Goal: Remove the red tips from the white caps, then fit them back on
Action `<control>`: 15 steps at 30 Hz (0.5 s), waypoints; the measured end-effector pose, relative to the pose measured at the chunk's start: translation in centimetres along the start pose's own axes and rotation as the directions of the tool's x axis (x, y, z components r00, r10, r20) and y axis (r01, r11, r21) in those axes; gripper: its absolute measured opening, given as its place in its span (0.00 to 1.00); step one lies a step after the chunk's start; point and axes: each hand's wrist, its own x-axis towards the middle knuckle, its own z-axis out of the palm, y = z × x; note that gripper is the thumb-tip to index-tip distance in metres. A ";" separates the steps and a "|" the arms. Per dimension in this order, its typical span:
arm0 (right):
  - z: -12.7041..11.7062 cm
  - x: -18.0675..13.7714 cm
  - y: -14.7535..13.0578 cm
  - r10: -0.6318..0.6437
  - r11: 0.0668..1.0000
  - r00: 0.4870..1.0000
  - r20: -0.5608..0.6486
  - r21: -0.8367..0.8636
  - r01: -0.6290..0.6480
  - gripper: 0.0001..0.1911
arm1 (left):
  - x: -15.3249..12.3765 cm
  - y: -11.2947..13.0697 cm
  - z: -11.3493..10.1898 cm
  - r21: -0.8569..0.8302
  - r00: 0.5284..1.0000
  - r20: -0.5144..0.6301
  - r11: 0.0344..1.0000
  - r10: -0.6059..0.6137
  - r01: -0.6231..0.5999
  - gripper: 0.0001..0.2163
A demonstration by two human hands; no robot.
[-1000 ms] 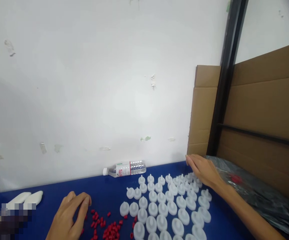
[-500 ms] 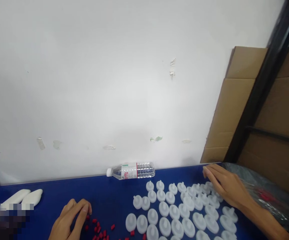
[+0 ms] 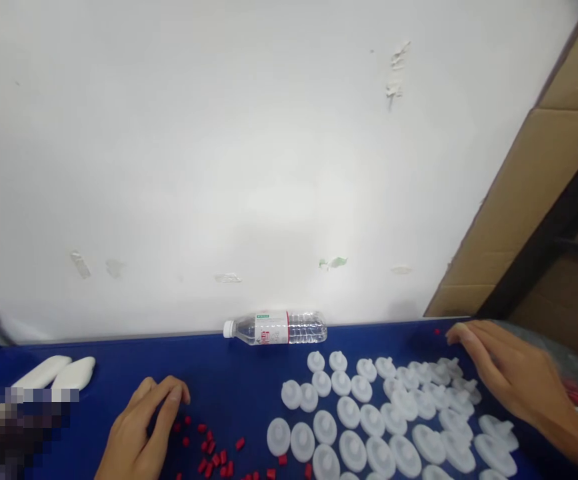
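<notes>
My left hand (image 3: pixel 141 430) rests on the blue table beside scattered small red pieces (image 3: pixel 216 460). Its fingers are curled and the thumb lies close to the index finger; whatever may be between the tips is hidden. At the far right, my right hand (image 3: pixel 513 377) hovers by the back edge with its fingers stretched forward, nothing visible in them. A single red piece (image 3: pixel 437 331) lies just left of its fingertips. Between the hands spread many translucent white discs with short stems (image 3: pixel 353 451), some overlapping near my right hand.
A clear plastic bottle (image 3: pixel 276 328) lies on its side against the white wall (image 3: pixel 269 167). Two smooth white objects (image 3: pixel 73 375) sit at the left. Cardboard (image 3: pixel 509 220) and a dark frame post (image 3: pixel 533 267) stand at the right, above dark plastic sheeting.
The view has tilted and shifted, moving everything in the picture. My right hand has drawn rightward, and a red piece now shows beside its fingertips. My left hand stays by the red pieces.
</notes>
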 end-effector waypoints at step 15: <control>0.7 0.1 0.3 0.018 1.000 0.998 -0.063 0.011 -0.017 0.31 | 1.5 -0.1 0.0 0.010 0.999 -0.021 1.000 0.028 -0.028 0.18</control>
